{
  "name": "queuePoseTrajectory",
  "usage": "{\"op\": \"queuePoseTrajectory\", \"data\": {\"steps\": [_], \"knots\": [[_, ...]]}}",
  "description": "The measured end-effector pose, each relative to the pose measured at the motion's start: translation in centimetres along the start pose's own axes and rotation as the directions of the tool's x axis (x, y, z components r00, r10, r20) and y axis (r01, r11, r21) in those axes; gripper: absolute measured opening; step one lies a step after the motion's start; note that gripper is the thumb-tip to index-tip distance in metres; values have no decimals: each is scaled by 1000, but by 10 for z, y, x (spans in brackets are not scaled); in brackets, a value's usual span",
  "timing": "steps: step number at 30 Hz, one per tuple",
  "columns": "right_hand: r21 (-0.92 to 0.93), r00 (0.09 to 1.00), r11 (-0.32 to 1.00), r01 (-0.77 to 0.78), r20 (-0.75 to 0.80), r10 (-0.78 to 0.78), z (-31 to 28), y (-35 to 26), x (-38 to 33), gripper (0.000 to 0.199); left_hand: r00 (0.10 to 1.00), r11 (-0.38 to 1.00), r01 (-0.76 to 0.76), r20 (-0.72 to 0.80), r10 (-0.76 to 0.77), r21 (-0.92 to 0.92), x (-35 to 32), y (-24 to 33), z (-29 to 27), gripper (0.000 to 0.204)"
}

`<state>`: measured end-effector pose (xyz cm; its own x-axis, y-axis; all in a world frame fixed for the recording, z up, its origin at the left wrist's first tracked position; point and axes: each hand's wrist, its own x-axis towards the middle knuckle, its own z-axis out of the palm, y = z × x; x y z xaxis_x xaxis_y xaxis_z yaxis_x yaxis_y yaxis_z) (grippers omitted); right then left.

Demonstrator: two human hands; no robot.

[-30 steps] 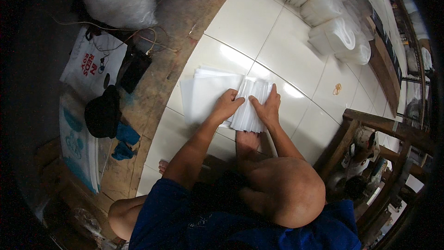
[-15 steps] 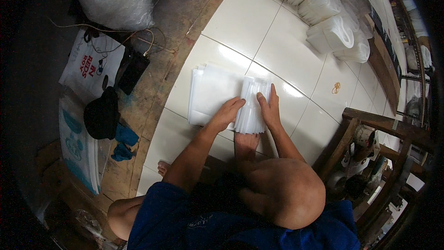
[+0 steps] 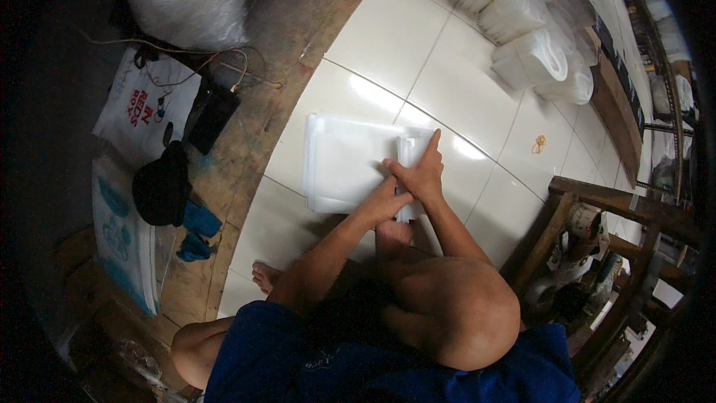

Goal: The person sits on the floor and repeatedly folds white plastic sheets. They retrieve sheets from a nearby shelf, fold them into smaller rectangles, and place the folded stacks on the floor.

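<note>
Plastic sheets, white and translucent, lie stacked on the white tiled floor in the head view, just beyond the person's near foot; their right end is folded up into a narrow bundle. The left hand grips the bundle's near part, its thumb across the fold, other fingers partly hidden. The right hand closes around its right side, thumb pointing left, index finger stretched far along the edge. Rubber bands lie to the right; rolled plastic bundles stand far right.
</note>
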<state>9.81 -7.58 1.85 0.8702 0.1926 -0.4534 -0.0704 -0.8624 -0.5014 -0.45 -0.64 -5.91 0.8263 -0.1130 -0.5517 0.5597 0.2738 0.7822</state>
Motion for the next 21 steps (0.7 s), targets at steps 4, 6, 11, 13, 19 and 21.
{"op": "queuePoseTrajectory", "data": {"steps": [4,6,11,13,19,21], "knots": [[-71,999,997,-30,-12,29,6,5,5,124,989,989,-142,-44,143,40,4,-19,10,75],[-108,999,993,-45,-6,45,10,8,5,121,976,976,-216,-25,216,15,8,-31,7,72],[-83,998,996,38,-54,-42,20,32,12,116,845,890,33,-489,219,455,-28,25,-54,65],[-76,996,995,67,-61,-72,20,31,8,115,540,692,253,-692,478,676,-39,29,-88,65],[-54,998,997,63,-13,-64,11,24,4,120,543,696,420,-776,320,582,-51,14,-104,71],[-63,998,996,59,-14,-60,13,27,7,123,530,808,319,-800,282,496,-42,15,-90,71]]}}
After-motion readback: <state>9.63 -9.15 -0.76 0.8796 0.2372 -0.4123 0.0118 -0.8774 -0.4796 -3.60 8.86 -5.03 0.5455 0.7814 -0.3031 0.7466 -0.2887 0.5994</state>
